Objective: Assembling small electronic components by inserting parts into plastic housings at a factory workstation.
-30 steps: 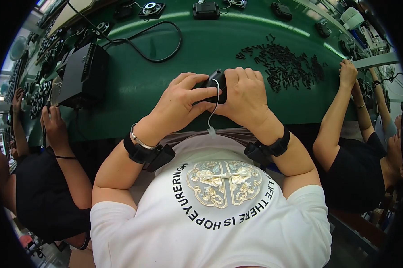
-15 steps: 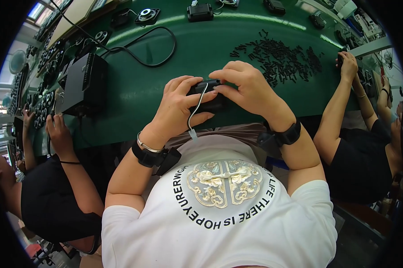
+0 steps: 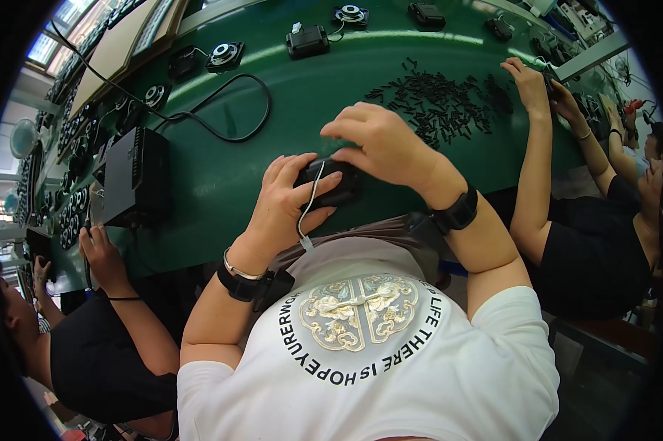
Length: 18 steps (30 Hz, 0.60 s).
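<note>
- Close to the body, at the near edge of the green surface (image 3: 287,154), the left hand (image 3: 283,209) is wrapped around a small black oblong plastic part (image 3: 330,185), fingers curled over its left end.
- Over the same part the right hand (image 3: 379,143) hangs with fingers bent downward; the fingertips sit at its top right, though I cannot tell whether they pinch it.
- A thin white wire (image 3: 307,209) runs from the part down across the left palm, its end hanging free above the white shirt.
- Both wrists carry black wrist straps; the left also has a silver bangle (image 3: 239,268).
- Beyond the hands, a scatter of small black pins (image 3: 434,103) lies on the surface.
- Farther left stands a black box-shaped device (image 3: 133,176), with a black looped cable (image 3: 228,110) beside it.
- Round black speaker units (image 3: 223,54) line the far edge.
- Another person's hand (image 3: 526,81) reaches onto the surface at right, and another's (image 3: 100,253) at left.
</note>
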Motion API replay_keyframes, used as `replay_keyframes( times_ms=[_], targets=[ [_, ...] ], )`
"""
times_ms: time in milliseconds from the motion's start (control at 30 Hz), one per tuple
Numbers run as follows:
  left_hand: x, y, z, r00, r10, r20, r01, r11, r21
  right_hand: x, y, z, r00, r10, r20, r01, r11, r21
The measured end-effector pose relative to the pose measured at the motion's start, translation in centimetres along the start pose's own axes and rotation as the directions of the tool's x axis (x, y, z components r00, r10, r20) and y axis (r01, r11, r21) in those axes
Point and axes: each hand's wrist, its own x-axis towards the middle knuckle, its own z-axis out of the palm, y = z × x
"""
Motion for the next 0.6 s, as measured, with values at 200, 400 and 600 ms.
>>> replay_keyframes(
  times_ms=[200,400,600],
  targets=[
    [0.1,0.0,0.0,1.000,0.006,-0.002,-0.006,1.000,-0.018,-0.4,5.5,-1.4,0.967,0.254,0.034,-0.242,0.947,-0.210],
    [0.1,0.4,0.0,1.000,-0.016,0.008,0.016,1.000,-0.002,0.3,5.2,-0.3,0.940,0.273,0.203,-0.171,0.895,-0.413],
    [0.3,0.6,-0.4,0.998,-0.055,0.029,0.055,0.998,-0.022,0.4,3.0,-1.4,0.895,0.358,0.264,-0.376,0.926,0.018]
  ],
)
